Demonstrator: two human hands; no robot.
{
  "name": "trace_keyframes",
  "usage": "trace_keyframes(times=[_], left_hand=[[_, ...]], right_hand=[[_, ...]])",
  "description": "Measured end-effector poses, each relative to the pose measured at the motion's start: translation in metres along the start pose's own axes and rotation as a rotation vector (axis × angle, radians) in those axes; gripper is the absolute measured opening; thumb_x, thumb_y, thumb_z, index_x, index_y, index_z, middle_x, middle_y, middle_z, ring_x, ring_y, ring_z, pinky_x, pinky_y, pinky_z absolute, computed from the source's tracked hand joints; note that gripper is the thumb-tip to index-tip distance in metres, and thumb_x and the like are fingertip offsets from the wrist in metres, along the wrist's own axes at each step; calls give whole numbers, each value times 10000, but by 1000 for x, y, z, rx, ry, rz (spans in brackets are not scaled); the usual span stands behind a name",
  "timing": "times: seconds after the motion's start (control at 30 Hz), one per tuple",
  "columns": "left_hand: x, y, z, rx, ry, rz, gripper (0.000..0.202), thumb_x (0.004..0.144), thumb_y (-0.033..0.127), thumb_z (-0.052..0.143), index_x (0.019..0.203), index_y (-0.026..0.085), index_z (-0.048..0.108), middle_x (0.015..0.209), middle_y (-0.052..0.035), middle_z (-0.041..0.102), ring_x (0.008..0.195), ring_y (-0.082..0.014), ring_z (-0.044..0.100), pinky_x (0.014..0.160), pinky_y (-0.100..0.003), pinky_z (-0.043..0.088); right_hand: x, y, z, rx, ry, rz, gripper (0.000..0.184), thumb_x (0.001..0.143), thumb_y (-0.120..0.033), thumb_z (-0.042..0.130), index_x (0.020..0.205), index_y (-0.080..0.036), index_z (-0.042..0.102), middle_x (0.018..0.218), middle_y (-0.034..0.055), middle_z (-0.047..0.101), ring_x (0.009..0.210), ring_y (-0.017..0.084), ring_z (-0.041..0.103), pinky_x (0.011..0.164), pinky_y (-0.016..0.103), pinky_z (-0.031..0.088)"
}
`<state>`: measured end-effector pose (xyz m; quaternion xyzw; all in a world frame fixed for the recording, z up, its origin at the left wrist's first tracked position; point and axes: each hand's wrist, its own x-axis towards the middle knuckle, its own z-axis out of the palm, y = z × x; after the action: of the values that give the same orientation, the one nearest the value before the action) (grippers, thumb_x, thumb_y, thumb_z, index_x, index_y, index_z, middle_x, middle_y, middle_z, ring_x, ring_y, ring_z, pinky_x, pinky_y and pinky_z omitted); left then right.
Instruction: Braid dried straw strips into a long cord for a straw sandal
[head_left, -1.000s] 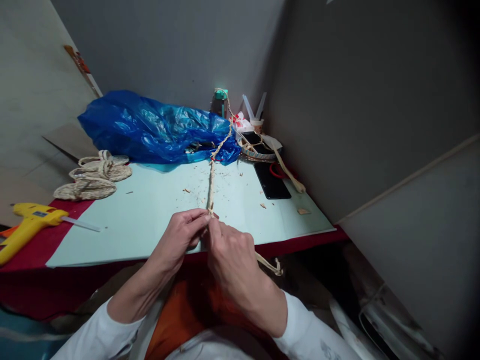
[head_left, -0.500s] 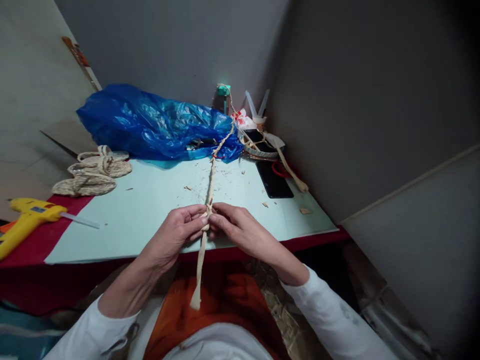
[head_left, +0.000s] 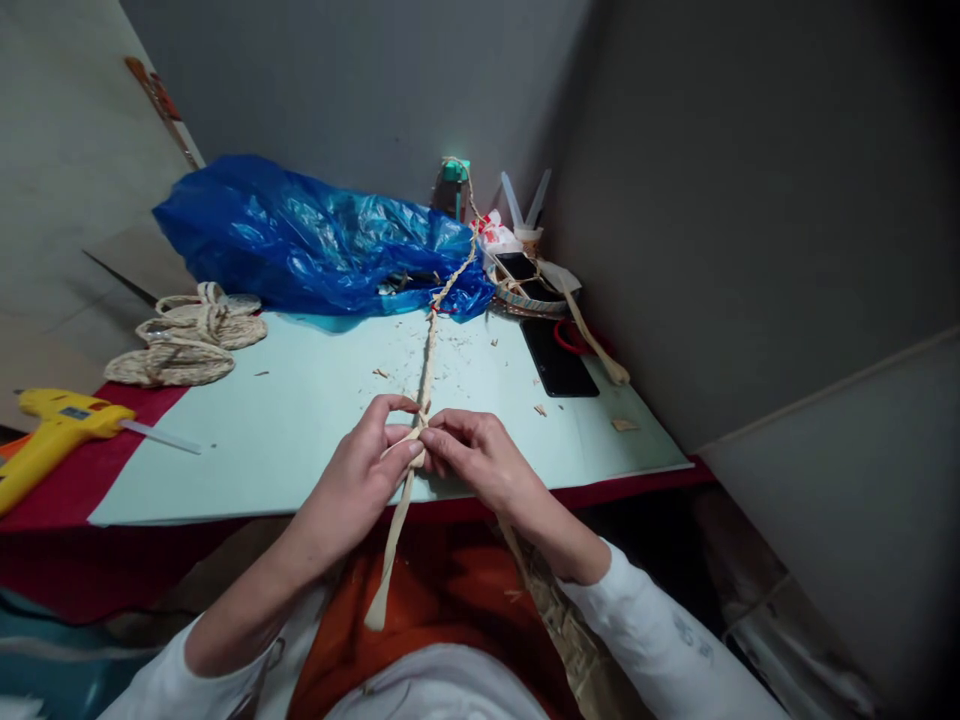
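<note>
A pale plaited cord of dried plant fibre runs from the back of the table toward me, with a red tie partway along. At its near end my left hand pinches the strands between thumb and fingers. My right hand closes on the same spot from the other side, thumb and forefinger on the plait. A loose flat strand hangs below the hands, over the table's front edge. Another strand shows under my right wrist. The fingertips partly hide the crossing of the strands.
A blue plastic bag lies at the back. On the left are woven slippers and a yellow glue gun. A black phone, a red ring-shaped item and a round basket sit right. A wall borders that side.
Both hands stay at the plait's near end; my left forefinger has lifted and arched. The hanging strand's tip has swung left, and a strand now shows under my right wrist. The view shifted slightly.
</note>
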<state>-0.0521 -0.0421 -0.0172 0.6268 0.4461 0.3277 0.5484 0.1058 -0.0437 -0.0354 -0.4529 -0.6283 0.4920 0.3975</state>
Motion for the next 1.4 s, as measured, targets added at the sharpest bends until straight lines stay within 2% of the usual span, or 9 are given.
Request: trace_keyframes(times=[0.2, 0.43, 0.63, 0.77, 0.87, 1.03, 1.1, 1.23, 1.4], left_hand=[[-11, 8, -5, 680, 212, 153, 185, 900, 296, 443, 804, 213, 577, 684, 6, 652, 599, -151, 556, 614, -256, 354], [-26, 5, 7, 788, 355, 300, 202, 884, 271, 493, 739, 208, 619, 574, 29, 618, 460, -112, 505, 534, -234, 355], [-31, -15, 36, 1090, 448, 625, 227, 882, 138, 462, 932, 158, 683, 710, -67, 700, 608, -169, 637, 616, -269, 432], [-34, -20, 41, 1204, 431, 715, 285, 869, 93, 455, 1019, 149, 692, 693, -74, 700, 598, -181, 634, 621, -289, 449], [-39, -15, 35, 1068, 368, 754, 217, 861, 111, 504, 961, 158, 690, 670, -54, 681, 598, -177, 613, 624, -295, 442], [-23, 1, 6, 583, 437, 349, 149, 891, 255, 509, 888, 205, 650, 910, -55, 684, 869, -206, 604, 810, -314, 431], [-7, 4, -3, 333, 243, 150, 177, 881, 310, 515, 961, 208, 636, 962, -42, 668, 932, -203, 597, 840, -301, 429], [17, -1, -7, -77, -180, -40, 204, 858, 371, 533, 832, 175, 584, 624, 24, 520, 565, -124, 487, 556, -235, 387], [19, -4, -2, -79, -182, -54, 217, 863, 351, 539, 749, 168, 557, 657, 10, 522, 593, -111, 465, 576, -226, 367]], right_hand=[[-5, -7, 7, -19, 124, 11, 273, 884, -315, 509, 688, -140, 580, 565, -18, 547, 535, 85, 457, 537, 203, 347], [-7, -3, 14, 52, 181, -4, 249, 870, -281, 520, 703, -131, 628, 620, 11, 615, 593, 108, 530, 584, 215, 388], [-8, -8, 4, 212, 87, 69, 267, 855, -308, 548, 699, -122, 659, 506, -42, 454, 479, 65, 353, 484, 207, 294], [-9, -11, 1, 421, 27, 146, 258, 810, -365, 624, 817, -113, 683, 699, 27, 636, 582, 91, 516, 556, 206, 414], [-10, -10, 1, 464, 28, 153, 265, 781, -370, 663, 827, -110, 674, 802, 72, 688, 659, 122, 586, 621, 236, 464], [-9, -6, -1, 345, -5, 8, 251, 855, -332, 585, 806, -106, 685, 756, 58, 681, 655, 107, 561, 652, 229, 436], [-8, -3, -1, 359, -26, -14, 243, 867, -327, 571, 881, -114, 686, 766, 53, 682, 676, 117, 579, 675, 240, 447], [-9, -1, -3, 340, -99, -40, 264, 890, -333, 541, 988, -119, 661, 761, 41, 675, 722, 140, 616, 754, 272, 473], [-18, -8, -7, -34, -5, -36, 219, 909, -289, 509, 988, -138, 647, 788, 39, 678, 726, 141, 608, 705, 249, 458]])
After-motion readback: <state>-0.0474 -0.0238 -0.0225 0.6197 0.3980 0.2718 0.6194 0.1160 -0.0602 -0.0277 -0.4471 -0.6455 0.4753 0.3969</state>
